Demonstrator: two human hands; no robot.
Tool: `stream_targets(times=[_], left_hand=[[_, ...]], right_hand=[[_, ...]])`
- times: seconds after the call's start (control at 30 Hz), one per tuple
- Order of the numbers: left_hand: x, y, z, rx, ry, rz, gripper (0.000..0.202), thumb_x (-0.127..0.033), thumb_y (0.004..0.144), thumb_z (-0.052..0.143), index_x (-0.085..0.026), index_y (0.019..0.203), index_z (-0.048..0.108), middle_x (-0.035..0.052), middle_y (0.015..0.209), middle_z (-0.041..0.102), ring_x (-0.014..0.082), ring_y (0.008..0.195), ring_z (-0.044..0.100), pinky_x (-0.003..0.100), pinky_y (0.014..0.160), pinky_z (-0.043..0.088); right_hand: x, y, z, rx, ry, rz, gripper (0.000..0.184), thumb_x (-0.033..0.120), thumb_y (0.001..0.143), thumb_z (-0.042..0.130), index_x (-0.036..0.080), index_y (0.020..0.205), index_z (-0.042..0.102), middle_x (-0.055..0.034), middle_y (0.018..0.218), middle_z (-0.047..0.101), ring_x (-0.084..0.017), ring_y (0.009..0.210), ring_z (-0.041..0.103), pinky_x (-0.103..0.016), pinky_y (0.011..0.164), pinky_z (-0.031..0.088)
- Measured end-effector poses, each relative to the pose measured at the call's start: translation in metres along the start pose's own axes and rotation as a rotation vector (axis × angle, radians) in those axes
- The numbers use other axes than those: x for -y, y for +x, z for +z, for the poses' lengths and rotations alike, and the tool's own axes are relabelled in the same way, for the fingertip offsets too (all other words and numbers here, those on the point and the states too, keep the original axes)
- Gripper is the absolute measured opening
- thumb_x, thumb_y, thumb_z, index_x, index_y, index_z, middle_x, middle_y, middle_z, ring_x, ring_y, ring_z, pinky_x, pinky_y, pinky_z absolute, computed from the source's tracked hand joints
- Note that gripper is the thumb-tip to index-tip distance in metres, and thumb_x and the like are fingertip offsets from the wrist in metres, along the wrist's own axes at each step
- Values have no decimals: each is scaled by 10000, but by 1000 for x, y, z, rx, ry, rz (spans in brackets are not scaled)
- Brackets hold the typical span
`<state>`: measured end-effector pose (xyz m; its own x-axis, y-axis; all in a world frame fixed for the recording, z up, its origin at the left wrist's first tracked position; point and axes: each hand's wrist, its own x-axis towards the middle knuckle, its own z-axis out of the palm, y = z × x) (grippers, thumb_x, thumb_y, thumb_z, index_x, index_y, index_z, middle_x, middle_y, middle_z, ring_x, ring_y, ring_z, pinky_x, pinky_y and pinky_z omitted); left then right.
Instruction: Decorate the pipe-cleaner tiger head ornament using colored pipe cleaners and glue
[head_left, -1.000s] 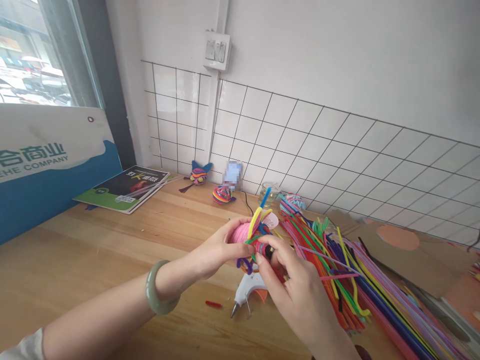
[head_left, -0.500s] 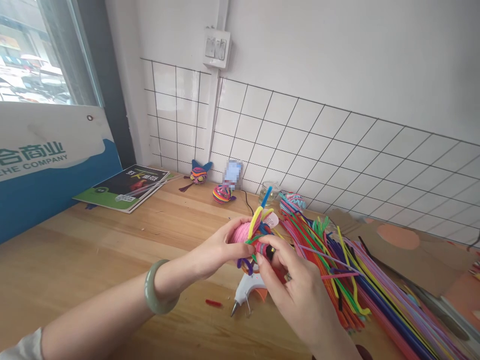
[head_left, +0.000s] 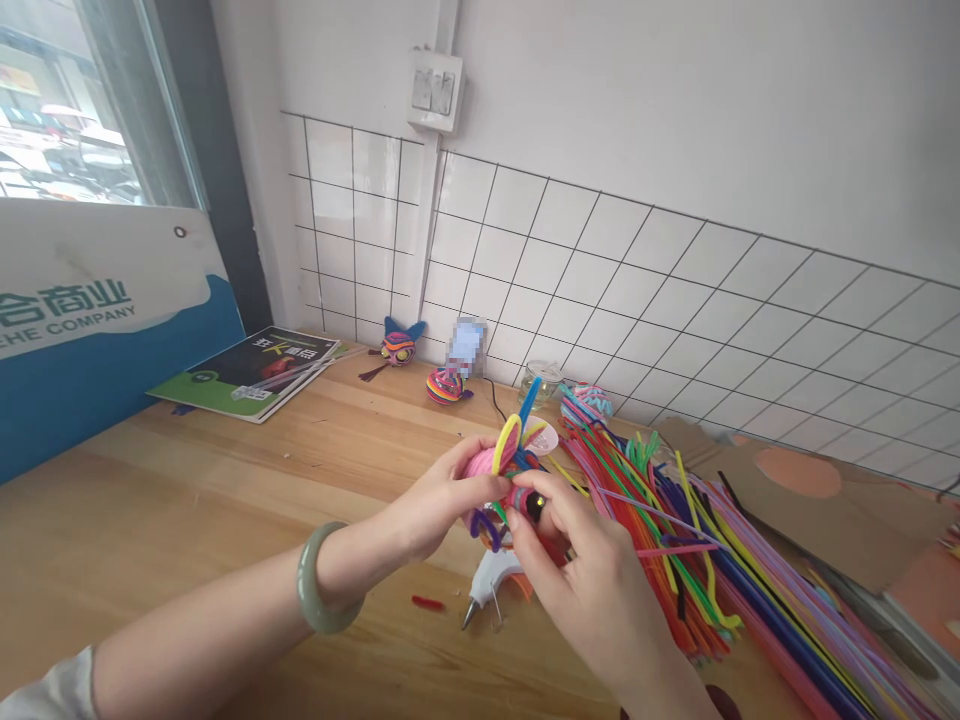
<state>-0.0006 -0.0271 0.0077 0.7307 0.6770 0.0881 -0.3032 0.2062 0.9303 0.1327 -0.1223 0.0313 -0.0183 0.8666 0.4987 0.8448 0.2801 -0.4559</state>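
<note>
- One craft piece [head_left: 480,463], pink and many-coloured, is held up over the wooden counter [head_left: 360,440], between the left hand [head_left: 431,510] and the right hand [head_left: 592,560].
- Left grip: clasping the pink body, with the thumb laid across its near side; a pale green bangle [head_left: 309,580] circles this wrist.
- Right grip: thumb and forefinger pinching the other end, close to a dark, shiny round part [head_left: 535,504]; the remaining fingers are partly hidden.
- A yellow-rimmed pink loop [head_left: 507,445] and a blue strip [head_left: 531,398] stick up from the piece; a purple loop [head_left: 481,525] hangs below it.
- Beneath the hands lies a white glue gun [head_left: 486,582], nozzle toward the near left, with a short red scrap [head_left: 427,603] beside it.
- To the right spreads a big heap of fuzzy stems [head_left: 795,610] in many colours, next to brown cardboard [head_left: 817,530].
- Along the wall stand a blue-eared striped figure [head_left: 398,347], a striped ball [head_left: 444,387], a blurred panel [head_left: 466,347], a glass jar [head_left: 537,388] and a pastel bundle [head_left: 586,405].
- At the far left, booklets [head_left: 251,375] lie near a blue-and-white board [head_left: 112,300].
</note>
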Motion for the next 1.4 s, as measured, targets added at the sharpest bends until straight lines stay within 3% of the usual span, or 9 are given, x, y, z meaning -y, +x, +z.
stream_targets(times=[0.33,0.67,1.03,1.4], left_hand=[[-2,1,0,-34,38,-6,303,-249,727,626,-159,1004,542,-8,749,558,99,573,494,222,509,384],[2,0,-1,-32,-1,0,306,-261,736,666,-166,1004,553,8,811,596,126,680,561,221,560,413],[0,2,-2,-19,-2,-30,311,-220,758,629,-154,1050,543,3,800,571,112,661,538,208,525,382],[4,7,-11,82,-151,-82,395,-411,827,633,-186,1146,573,71,995,633,158,770,620,264,651,485]], right_hand=[[-2,-2,-3,89,58,59,197,243,897,500,222,1080,568,77,541,530,-117,465,534,-219,480,397],[-4,-2,-4,136,104,125,206,253,888,495,237,1080,565,88,538,500,-114,469,515,-218,488,388],[-5,2,-4,140,104,143,215,276,893,492,237,1086,578,83,547,499,-122,496,517,-232,512,389],[-15,8,-10,185,163,192,230,269,887,495,216,1094,580,87,532,465,-123,486,494,-231,506,392]])
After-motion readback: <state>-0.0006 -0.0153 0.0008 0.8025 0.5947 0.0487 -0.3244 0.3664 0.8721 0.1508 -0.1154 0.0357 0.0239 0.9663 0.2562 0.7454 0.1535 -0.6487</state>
